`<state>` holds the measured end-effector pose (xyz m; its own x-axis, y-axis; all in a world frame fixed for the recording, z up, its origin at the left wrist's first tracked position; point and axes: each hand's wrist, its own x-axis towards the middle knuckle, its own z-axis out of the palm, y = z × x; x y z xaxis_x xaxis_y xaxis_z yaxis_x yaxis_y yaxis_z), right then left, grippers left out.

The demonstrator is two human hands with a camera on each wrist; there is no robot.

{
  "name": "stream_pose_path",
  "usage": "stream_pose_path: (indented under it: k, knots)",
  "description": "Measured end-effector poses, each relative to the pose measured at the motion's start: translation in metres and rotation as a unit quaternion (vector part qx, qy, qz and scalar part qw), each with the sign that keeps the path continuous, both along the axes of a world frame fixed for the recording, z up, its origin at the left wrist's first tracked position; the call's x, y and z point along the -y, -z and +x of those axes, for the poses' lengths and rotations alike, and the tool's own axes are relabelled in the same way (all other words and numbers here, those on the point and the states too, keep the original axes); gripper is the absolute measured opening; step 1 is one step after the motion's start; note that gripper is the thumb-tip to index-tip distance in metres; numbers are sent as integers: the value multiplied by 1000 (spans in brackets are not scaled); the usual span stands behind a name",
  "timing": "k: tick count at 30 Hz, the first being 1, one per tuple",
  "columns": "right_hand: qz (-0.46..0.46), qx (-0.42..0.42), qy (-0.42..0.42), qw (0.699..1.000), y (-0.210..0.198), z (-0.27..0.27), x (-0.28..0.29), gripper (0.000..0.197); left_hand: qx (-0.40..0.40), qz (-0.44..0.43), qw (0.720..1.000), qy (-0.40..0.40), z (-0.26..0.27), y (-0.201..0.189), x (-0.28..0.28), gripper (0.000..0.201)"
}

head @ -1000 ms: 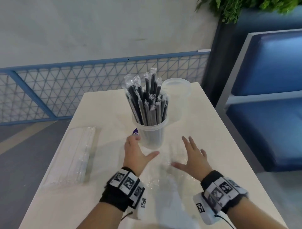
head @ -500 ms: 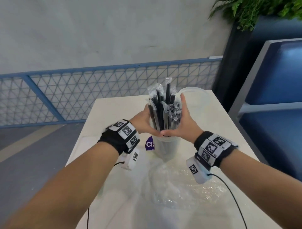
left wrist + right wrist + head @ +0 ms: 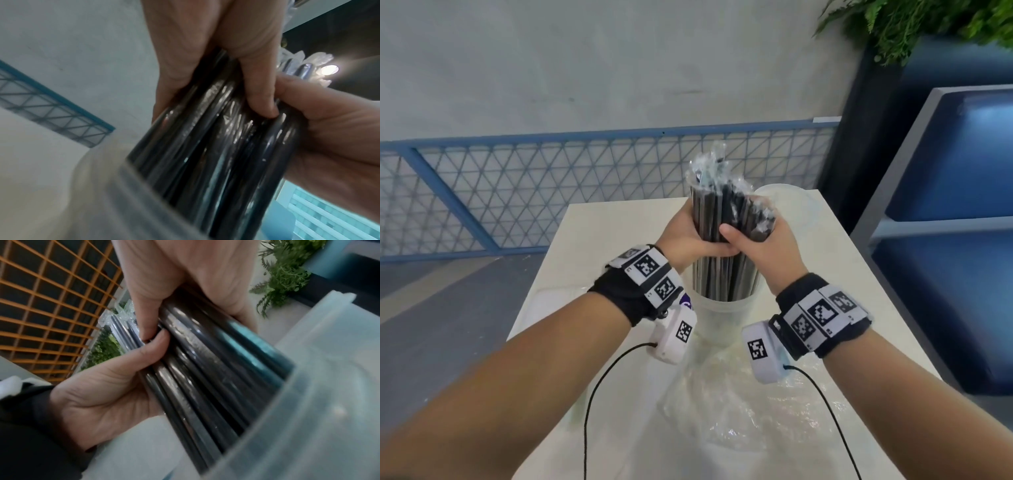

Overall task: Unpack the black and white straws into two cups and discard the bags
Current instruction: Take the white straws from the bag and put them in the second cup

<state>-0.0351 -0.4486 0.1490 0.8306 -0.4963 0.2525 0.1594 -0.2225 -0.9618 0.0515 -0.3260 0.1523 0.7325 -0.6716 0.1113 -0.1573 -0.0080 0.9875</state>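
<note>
Glossy film-wrapped black straws (image 3: 726,219) in a translucent matt plastic cup (image 3: 719,317).

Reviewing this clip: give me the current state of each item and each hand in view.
Black straws: bundled upright, lower ends in the front cup, gripped by both hands.
Front cup: upright on the table, holding the black straws.
Second cup: upright behind, no straws visible in it.
Clear bag: emptied, crumpled on the table.
Left hand: wrapped round the straws.
Right hand: wrapped round the straws.
</note>
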Motion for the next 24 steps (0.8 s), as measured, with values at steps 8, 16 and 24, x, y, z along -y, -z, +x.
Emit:
stream_pose_path:
  k: [8, 16, 24]
  knots:
    - [-118, 83, -15, 989, -13, -7, 5, 65, 218, 65, 973, -25, -13, -39, -8, 116]
    - [-407, -81, -54, 908, 31, 11, 3, 59, 368, 355, 858, 45, -15, -3, 3, 72]
    - [-91, -79, -66, 991, 20, -14, 16, 113, 156, 233, 956, 82, 6, 7, -18, 128]
